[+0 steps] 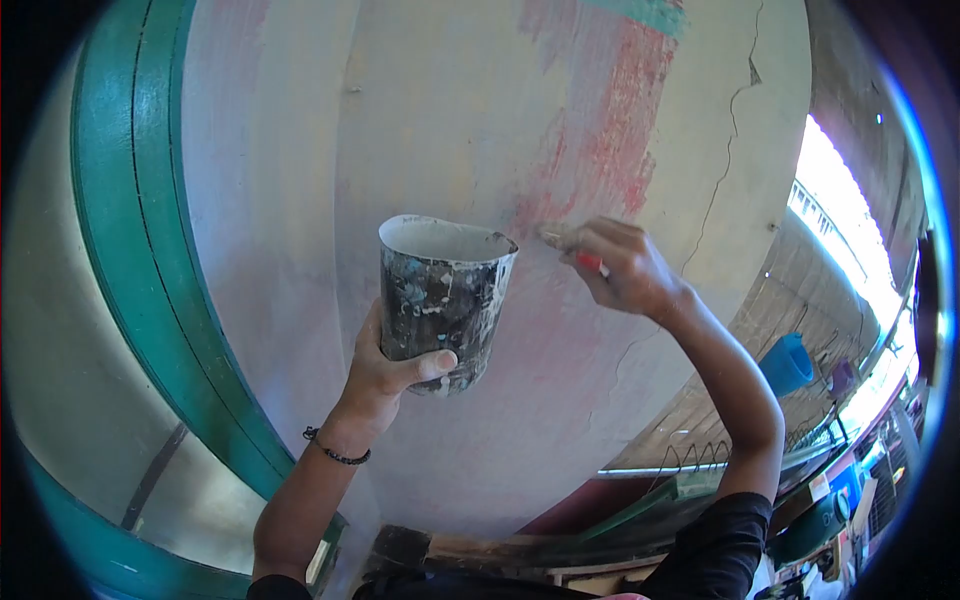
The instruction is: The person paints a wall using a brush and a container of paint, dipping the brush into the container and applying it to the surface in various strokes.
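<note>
Mid-frame, my left hand grips a paint-spattered cup from below, thumb across its base, cup upright & white inside. Just right of it, my right hand is closed on a brush w/ a red handle, bristles touching the wall near the red patch. Green trim curves down the left of frame. Black bracelet on left wrist.

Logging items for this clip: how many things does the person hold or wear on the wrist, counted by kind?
Paint-spattered cup, in the left hand: 1
Red-handled brush, in the right hand: 1
Black bracelet, on the left wrist: 1
Total: 3
</note>
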Demonstrator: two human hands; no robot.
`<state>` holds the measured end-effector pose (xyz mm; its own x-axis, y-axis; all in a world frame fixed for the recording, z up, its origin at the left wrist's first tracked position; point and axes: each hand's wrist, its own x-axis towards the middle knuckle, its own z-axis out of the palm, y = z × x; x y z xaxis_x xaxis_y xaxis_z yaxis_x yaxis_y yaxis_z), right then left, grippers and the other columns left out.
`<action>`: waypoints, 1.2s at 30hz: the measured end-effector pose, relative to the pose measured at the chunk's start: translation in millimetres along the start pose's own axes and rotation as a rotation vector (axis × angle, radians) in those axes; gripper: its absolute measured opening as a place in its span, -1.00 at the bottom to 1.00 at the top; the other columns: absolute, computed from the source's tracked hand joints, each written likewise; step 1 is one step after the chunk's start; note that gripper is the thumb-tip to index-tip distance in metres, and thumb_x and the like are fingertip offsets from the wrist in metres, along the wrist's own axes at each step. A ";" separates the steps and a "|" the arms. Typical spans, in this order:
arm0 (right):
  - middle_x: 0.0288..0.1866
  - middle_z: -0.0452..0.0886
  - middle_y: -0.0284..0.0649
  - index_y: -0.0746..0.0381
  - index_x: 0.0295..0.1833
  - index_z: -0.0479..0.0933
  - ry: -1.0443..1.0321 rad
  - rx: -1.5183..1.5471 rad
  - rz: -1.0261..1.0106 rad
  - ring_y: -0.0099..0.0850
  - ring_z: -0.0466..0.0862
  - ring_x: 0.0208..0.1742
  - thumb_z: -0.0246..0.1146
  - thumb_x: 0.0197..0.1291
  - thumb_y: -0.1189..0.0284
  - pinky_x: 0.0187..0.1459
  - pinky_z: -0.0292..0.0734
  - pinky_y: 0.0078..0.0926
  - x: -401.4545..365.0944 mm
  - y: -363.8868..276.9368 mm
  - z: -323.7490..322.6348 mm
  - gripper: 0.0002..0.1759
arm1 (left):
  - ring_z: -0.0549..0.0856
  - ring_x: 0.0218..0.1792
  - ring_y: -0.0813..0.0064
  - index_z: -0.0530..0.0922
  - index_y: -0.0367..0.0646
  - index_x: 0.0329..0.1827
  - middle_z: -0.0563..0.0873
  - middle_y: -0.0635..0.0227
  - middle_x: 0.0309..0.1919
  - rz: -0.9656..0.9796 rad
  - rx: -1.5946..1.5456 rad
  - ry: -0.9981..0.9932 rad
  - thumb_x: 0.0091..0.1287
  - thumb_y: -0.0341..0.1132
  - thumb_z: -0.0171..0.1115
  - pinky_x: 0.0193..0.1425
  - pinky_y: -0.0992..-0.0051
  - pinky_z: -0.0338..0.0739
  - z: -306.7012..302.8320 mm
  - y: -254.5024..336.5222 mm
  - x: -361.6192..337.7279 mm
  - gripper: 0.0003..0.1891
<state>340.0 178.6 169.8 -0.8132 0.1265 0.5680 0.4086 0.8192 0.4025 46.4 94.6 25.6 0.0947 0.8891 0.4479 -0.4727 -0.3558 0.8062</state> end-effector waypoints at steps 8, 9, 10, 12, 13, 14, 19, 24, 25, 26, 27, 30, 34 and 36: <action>-0.26 0.82 -0.09 0.32 -0.17 0.75 0.288 0.037 0.304 -0.35 0.83 -0.22 0.48 0.27 0.44 -0.04 0.68 -0.40 53.9 81.6 -35.3 -0.84 | 0.71 0.23 0.36 0.34 -0.20 0.47 0.68 0.22 0.21 -0.021 -0.023 0.009 0.03 -0.32 0.71 0.39 0.28 0.63 6.1 -4.8 -1.8 -0.07; -0.27 0.83 -0.10 0.32 -0.16 0.76 0.349 0.032 0.279 -0.38 0.83 -0.22 0.49 0.26 0.43 -0.01 0.68 -0.43 63.8 92.3 -45.3 -0.83 | 0.71 0.23 0.35 0.34 -0.20 0.47 0.68 0.22 0.21 -0.017 -0.025 0.008 0.03 -0.32 0.71 0.39 0.28 0.63 6.5 -5.1 -2.7 -0.07; -0.22 0.82 -0.07 0.31 -0.11 0.74 0.402 -0.032 0.273 -0.28 0.83 -0.20 0.47 0.24 0.45 -0.03 0.70 -0.36 73.0 99.9 -54.7 -0.82 | 0.71 0.23 0.35 0.34 -0.20 0.47 0.68 0.22 0.21 -0.023 -0.026 0.010 0.03 -0.32 0.71 0.39 0.28 0.63 6.8 -4.7 -3.3 -0.07; -0.12 0.82 -0.07 0.30 -0.05 0.73 0.490 -0.095 0.237 -0.26 0.82 -0.12 0.43 0.25 0.54 -0.06 0.73 -0.32 88.2 111.0 -70.1 -0.83 | 0.72 0.22 0.35 0.34 -0.20 0.47 0.68 0.21 0.21 -0.039 -0.029 0.008 0.02 -0.32 0.71 0.38 0.29 0.63 6.7 -4.1 -4.5 -0.07; -0.06 0.83 -0.10 0.31 -0.04 0.74 0.525 -0.096 0.205 -0.33 0.82 -0.06 0.40 0.28 0.61 -0.07 0.74 -0.35 96.4 115.7 -75.8 -0.85 | 0.72 0.22 0.35 0.35 -0.21 0.47 0.68 0.21 0.21 -0.028 -0.021 0.013 0.02 -0.33 0.71 0.38 0.29 0.64 5.6 -5.0 -5.2 -0.07; 0.00 0.84 -0.13 0.31 -0.03 0.74 0.560 -0.097 0.172 -0.40 0.82 -0.01 0.38 0.31 0.68 -0.09 0.75 -0.38 101.0 116.6 -79.4 -0.84 | 0.72 0.22 0.35 0.35 -0.21 0.47 0.68 0.21 0.21 -0.016 -0.014 0.017 0.02 -0.33 0.71 0.38 0.29 0.64 4.5 -6.2 -5.6 -0.07; 0.07 0.80 -0.09 0.29 -0.02 0.71 0.479 -0.543 -0.208 -0.23 0.81 0.06 0.42 0.18 0.65 0.05 0.74 -0.30 82.5 105.7 -59.0 -0.76 | 0.72 0.22 0.36 0.36 -0.21 0.46 0.68 0.21 0.21 -0.011 -0.002 0.059 0.02 -0.33 0.70 0.37 0.30 0.64 7.0 -1.9 -10.4 -0.08; 0.24 0.66 0.03 0.24 0.01 0.61 0.267 -0.497 -0.217 0.00 0.72 0.22 0.46 0.01 0.56 0.15 0.73 -0.09 -10.4 56.8 27.3 -0.61 | 0.73 0.21 0.35 0.36 -0.22 0.46 0.69 0.21 0.20 0.033 0.001 0.083 0.01 -0.32 0.70 0.37 0.29 0.65 9.7 -1.0 -11.3 -0.07; 0.22 0.66 0.03 0.25 -0.02 0.61 0.222 -0.526 -0.202 -0.01 0.73 0.19 0.46 -0.01 0.56 0.11 0.75 -0.13 -32.0 44.4 45.3 -0.63 | 0.73 0.21 0.35 0.36 -0.22 0.46 0.69 0.21 0.20 0.037 0.002 0.087 0.01 -0.31 0.70 0.37 0.30 0.66 11.5 0.1 -12.0 -0.07; 0.23 0.66 0.03 0.27 -0.07 0.60 0.190 -0.467 -0.204 -0.05 0.75 0.16 0.46 -0.03 0.55 0.07 0.77 -0.16 -47.8 26.2 52.4 -0.66 | 0.73 0.21 0.35 0.36 -0.23 0.46 0.69 0.21 0.20 0.039 0.005 0.090 0.01 -0.30 0.70 0.36 0.30 0.66 13.8 2.0 -13.2 -0.07; 0.19 0.68 0.01 0.27 -0.11 0.60 0.102 -0.399 -0.168 -0.09 0.77 0.13 0.46 -0.03 0.58 0.04 0.78 -0.18 -59.0 4.5 54.5 -0.68 | 0.73 0.20 0.35 0.36 -0.23 0.46 0.70 0.21 0.19 0.038 0.007 0.092 0.01 -0.29 0.70 0.36 0.30 0.66 13.4 3.1 -14.7 -0.07; 0.03 0.73 -0.09 0.25 -0.17 0.60 0.052 -0.142 -0.105 -0.19 0.80 0.02 0.47 -0.04 0.65 -0.03 0.79 -0.24 -63.2 -16.1 50.0 -0.71 | 0.73 0.21 0.35 0.36 -0.24 0.46 0.70 0.20 0.18 0.021 0.033 0.124 0.01 -0.28 0.71 0.36 0.31 0.66 11.0 -0.1 -16.1 -0.07; -0.15 0.81 -0.15 0.28 -0.17 0.66 0.130 0.055 0.170 -0.28 0.83 -0.15 0.45 0.16 0.68 -0.13 0.73 -0.40 -35.9 0.9 15.5 -0.84 | 0.73 0.20 0.36 0.39 -0.24 0.44 0.71 0.22 0.17 0.030 0.025 0.095 0.03 -0.29 0.70 0.37 0.31 0.64 9.6 -4.5 -13.2 -0.11; -0.14 0.83 -0.12 0.31 -0.17 0.70 0.266 0.141 0.282 -0.33 0.83 -0.17 0.44 0.26 0.62 -0.11 0.70 -0.45 -17.4 31.1 4.2 -0.93 | 0.73 0.19 0.37 0.41 -0.24 0.43 0.71 0.23 0.17 0.038 0.009 0.085 0.05 -0.29 0.69 0.38 0.31 0.63 11.5 -6.5 -11.6 -0.14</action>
<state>365.1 204.2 169.4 -0.5347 0.2227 0.8152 0.5240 0.8442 0.1131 58.5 83.2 19.6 0.0017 0.8959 0.4442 -0.4667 -0.3921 0.7928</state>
